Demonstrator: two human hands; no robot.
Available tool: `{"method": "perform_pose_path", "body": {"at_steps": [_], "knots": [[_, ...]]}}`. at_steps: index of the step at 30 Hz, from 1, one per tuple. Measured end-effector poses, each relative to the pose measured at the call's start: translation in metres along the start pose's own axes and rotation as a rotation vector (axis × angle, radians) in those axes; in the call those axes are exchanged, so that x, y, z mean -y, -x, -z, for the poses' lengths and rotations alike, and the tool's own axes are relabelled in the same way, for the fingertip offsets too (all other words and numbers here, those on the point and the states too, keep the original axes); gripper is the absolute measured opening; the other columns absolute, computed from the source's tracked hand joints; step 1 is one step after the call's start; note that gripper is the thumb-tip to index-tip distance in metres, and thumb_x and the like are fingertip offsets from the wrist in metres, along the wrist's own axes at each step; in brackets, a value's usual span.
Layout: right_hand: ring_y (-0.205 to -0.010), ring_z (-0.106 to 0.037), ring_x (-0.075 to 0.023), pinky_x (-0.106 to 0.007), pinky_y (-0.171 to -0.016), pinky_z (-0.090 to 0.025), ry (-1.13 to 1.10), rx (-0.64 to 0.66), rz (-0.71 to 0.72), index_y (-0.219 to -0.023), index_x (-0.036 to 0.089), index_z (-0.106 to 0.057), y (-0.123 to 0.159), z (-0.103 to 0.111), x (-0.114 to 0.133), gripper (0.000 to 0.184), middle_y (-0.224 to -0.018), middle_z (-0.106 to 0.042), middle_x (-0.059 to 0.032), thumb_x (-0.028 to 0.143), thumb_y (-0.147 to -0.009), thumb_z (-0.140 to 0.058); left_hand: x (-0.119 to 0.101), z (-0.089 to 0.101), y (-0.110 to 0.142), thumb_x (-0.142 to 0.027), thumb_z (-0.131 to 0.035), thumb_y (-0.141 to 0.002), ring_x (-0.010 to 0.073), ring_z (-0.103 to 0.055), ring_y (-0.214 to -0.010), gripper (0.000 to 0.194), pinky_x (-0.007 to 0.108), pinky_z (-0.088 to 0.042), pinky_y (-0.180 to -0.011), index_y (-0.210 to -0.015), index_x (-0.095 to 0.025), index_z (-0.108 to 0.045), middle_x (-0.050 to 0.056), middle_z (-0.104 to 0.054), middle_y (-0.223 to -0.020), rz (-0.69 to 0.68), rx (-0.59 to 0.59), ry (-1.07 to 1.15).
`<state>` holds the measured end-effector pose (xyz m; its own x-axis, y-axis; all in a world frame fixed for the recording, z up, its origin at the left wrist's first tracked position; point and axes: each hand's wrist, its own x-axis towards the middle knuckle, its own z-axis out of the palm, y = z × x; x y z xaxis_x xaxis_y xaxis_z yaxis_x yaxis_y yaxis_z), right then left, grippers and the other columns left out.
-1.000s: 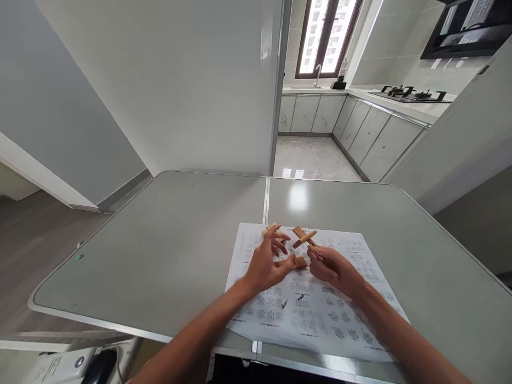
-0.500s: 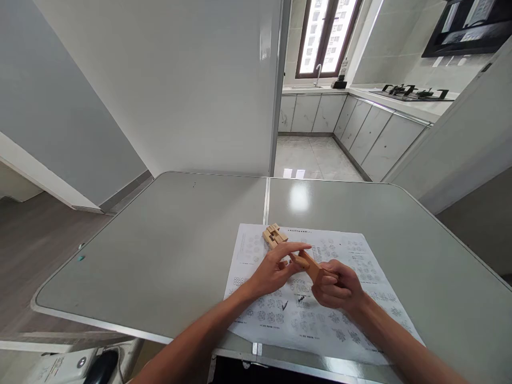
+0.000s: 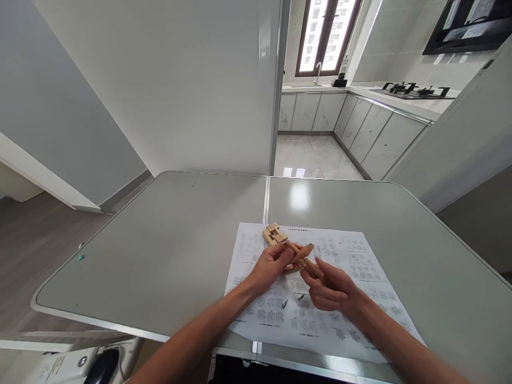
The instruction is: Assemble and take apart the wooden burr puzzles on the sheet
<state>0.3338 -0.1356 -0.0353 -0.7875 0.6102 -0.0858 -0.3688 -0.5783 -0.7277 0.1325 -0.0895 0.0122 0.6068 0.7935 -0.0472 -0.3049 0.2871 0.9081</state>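
My left hand [image 3: 272, 268] is closed around wooden puzzle sticks [image 3: 303, 253], holding them just above a printed instruction sheet [image 3: 352, 266]. Just right of it, my right hand [image 3: 328, 289] pinches one end of the same sticks, its fingers curled. A small cluster of joined wooden blocks [image 3: 274, 234] lies on the sheet's far left part, just beyond my left hand.
The sheet lies on a grey folding table [image 3: 168, 234] with a metal seam down the middle. A white wall panel stands behind the table. A kitchen with cabinets and a stove opens at the back right. A dark object and a white box sit on the floor at lower left.
The loose sticks that lay spread on the sheet were gathered up into my hands. Both hands drew together, and my left hand has closed round the sticks.
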Motion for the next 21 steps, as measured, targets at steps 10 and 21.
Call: {"method": "perform_pose_path", "body": {"at_steps": [10, 21], "knots": [[-0.042, -0.019, -0.0095, -0.026, -0.045, -0.019, 0.452, -0.51, 0.317, -0.078, 0.023, -0.052, -0.003, -0.015, 0.024, 0.046, -0.046, -0.029, 0.0118, 0.063, -0.1, -0.058, -0.006, 0.008, -0.008, -0.061, -0.078, -0.086, 0.0089, -0.05, -0.065, 0.049, 0.022, -0.047, -0.066, -0.106, -0.016, -0.078, 0.004, -0.068, -0.092, 0.045, -0.215, 0.302], [-0.111, -0.062, -0.0322, -0.049, -0.093, -0.054, 1.534, -0.689, 0.503, -0.111, 0.025, -0.064, -0.01, -0.01, 0.02, 0.016, -0.118, -0.067, -0.0134, 0.031, -0.096, -0.067, -0.004, 0.011, -0.01, -0.059, -0.074, -0.091, 0.0115, -0.056, -0.067, 0.046, 0.022, -0.045, -0.058, -0.104, -0.016, -0.079, 0.004, -0.067, -0.086, 0.072, -0.281, 0.347]]}}
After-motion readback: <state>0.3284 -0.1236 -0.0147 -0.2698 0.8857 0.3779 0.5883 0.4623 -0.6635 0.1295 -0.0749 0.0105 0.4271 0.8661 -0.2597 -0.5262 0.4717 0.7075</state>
